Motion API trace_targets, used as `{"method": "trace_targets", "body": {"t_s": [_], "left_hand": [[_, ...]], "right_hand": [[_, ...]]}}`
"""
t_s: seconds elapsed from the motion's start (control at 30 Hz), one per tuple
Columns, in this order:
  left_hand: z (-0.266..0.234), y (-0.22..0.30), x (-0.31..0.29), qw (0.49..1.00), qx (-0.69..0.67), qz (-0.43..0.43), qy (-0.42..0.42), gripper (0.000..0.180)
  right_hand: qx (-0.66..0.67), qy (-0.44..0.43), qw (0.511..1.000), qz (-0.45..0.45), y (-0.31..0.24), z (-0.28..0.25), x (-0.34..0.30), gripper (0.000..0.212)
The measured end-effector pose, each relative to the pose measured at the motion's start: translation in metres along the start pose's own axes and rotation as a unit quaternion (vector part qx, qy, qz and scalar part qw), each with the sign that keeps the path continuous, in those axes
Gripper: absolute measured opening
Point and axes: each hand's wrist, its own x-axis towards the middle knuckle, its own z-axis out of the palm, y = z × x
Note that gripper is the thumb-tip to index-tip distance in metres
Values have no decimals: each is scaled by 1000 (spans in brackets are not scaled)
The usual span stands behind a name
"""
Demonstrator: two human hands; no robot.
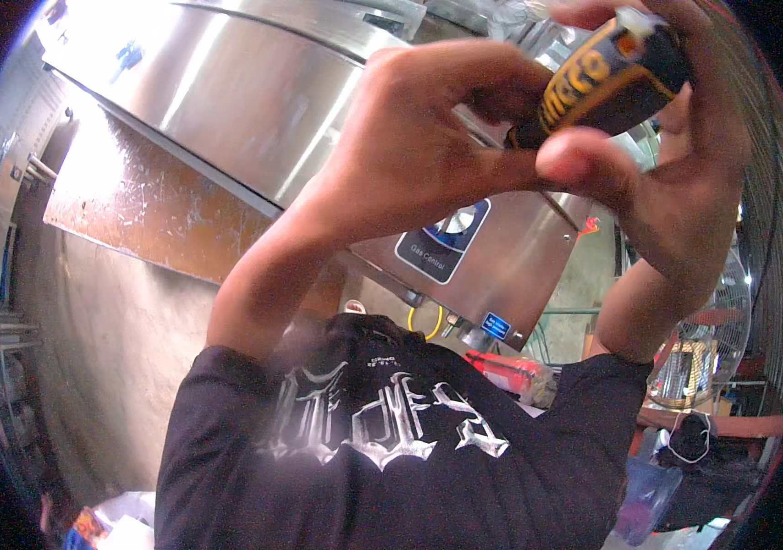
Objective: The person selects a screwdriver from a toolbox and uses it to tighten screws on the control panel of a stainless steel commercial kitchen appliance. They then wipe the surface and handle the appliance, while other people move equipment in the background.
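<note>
You have a black-and-yellow tool (612, 87) held up in the air, off the steel appliance, its thick end toward your right and its narrow end toward your left; your right hand (676, 197) is grasping the thick body, thumb laid along the near side and fingers around the far side; your left hand (428, 128) is curled at the narrow end, thumb and fingers close about it, but its fingertips are hidden, so I cannot tell whether it grips or merely steadies.

Past your left forearm stretches the shiny steel appliance (226, 82), its near edge slanting down toward your left wrist; below that edge, toward its left corner, is a scuffed brown board (126, 202); under your hands stands a steel panel (524, 257) with a round knob (458, 222) on a dark blue plate; a small blue label (495, 325) sits by the panel's lower edge, and a yellow loop (425, 338) hangs just under that edge, left of the label; a red package (501, 369) lies lower, near your chest.

Your black T-shirt (346, 504) with silver lettering fills the lower middle; beyond your right forearm are a wire-caged fan (735, 307) and, lower, a clear bluish container (648, 500); at the lower left, a white bag (130, 522) shows.
</note>
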Motion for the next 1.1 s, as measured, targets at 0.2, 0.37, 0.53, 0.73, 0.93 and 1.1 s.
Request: {"method": "trace_targets", "body": {"t_s": [0.2,0.37,0.53,0.73,0.93,1.1], "left_hand": [[12,-5,-1,986,-154,69,-2,47],[20,-2,-10,979,-201,5,28,39],[32,-11,3,973,-161,127,101,60],[0,-16,-35,981,-181,-62,1,49],[12,-57,-75,976,53,-139,-162,46],[19,-68,-85,979,94,-91,-157,31]], "right_hand": [[52,8,999,7,-1,-6,-2,45],[78,10,997,29,-8,-10,-11,42],[87,27,994,56,-11,-3,-17,39],[211,83,968,103,-8,-7,-13,36],[311,144,929,136,-5,3,-11,32],[350,180,907,150,-2,15,-8,30]]}}
